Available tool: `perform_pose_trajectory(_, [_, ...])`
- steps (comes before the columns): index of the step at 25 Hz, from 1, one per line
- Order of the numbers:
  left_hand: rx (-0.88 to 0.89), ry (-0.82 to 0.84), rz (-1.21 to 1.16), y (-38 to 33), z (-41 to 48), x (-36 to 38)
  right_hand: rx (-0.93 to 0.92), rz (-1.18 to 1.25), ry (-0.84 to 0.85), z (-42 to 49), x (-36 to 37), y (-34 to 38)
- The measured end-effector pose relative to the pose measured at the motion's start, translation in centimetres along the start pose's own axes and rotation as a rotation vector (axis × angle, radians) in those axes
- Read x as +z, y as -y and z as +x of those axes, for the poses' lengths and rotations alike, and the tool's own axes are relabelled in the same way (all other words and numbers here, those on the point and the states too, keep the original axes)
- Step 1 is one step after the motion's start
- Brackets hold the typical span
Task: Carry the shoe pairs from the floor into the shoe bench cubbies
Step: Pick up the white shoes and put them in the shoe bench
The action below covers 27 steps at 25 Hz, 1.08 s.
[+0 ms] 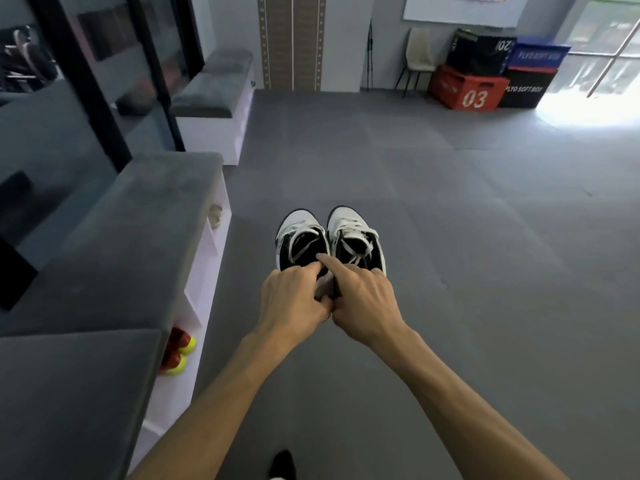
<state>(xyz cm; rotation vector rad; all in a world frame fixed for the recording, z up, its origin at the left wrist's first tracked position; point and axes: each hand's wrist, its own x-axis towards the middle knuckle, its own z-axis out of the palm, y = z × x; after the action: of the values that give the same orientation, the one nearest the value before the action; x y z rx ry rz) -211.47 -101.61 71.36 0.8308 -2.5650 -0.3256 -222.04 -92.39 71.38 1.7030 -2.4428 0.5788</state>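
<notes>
The step in hand looks like the carry itself: a pair of white-and-black lace-up sneakers [329, 237] is held out in front of the person, toes pointing away, apparently lifted clear of the grey foam-mat floor [450, 237], though a single view cannot settle whether the soles have fully left it. The left hand [294, 299] pinches the heel collar of the left-side sneaker, thumb and forefinger closed on its rim, while the right hand [363, 299] clamps the inner heel edge of the right-side sneaker, its forefinger stretched forward over the opening and the other fingers curled under. The two hands touch each other at the knuckles, pressing the shoes side by side so they travel as one. The heels sit under the fingers; the toes and laces project beyond them, unsupported. To the person's left runs the long white shoe bench with a grey cushioned top [121, 237], its open cubbies facing the floor; one cubby near the bench's near end already holds red-and-yellow shoes [178, 351], and another farther along shows a pale shoe [216, 214] at its front edge. The next move calls for a turn left and a lowering of the pair to cubby height, then sliding it in at a compartment that is free; which ones are free is mostly hidden by the bench's angle.
</notes>
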Motion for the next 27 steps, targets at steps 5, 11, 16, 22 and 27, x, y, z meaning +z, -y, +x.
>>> perform_pose_trajectory(5, [0.067, 0.02, 0.0, 2.8, 18.8, 3.7, 0.089, -0.013, -0.064, 16.4, 1.1, -8.2])
perform_pose_trajectory(11, [0.07, 0.043, 0.042, 5.9, 41.2, 11.5, 0.089, 0.02, -0.084, 36.4, 6.5, -21.3])
perform_pose_trajectory(16, [-0.005, 0.039, 0.068, 7.0, 60.3, 16.6, -0.021, 0.043, -0.077, 54.3, 8.4, -32.6])
perform_pose_trajectory(22, [-0.099, -0.016, 0.035, 11.9, 80.3, 22.1, -0.119, 0.059, -0.012, 74.6, 11.6, -42.1])
perform_pose_trajectory(27, [-0.094, -0.057, 0.025, 18.3, 99.2, 28.7, -0.115, 0.032, 0.015, 93.0, 16.4, -50.1])
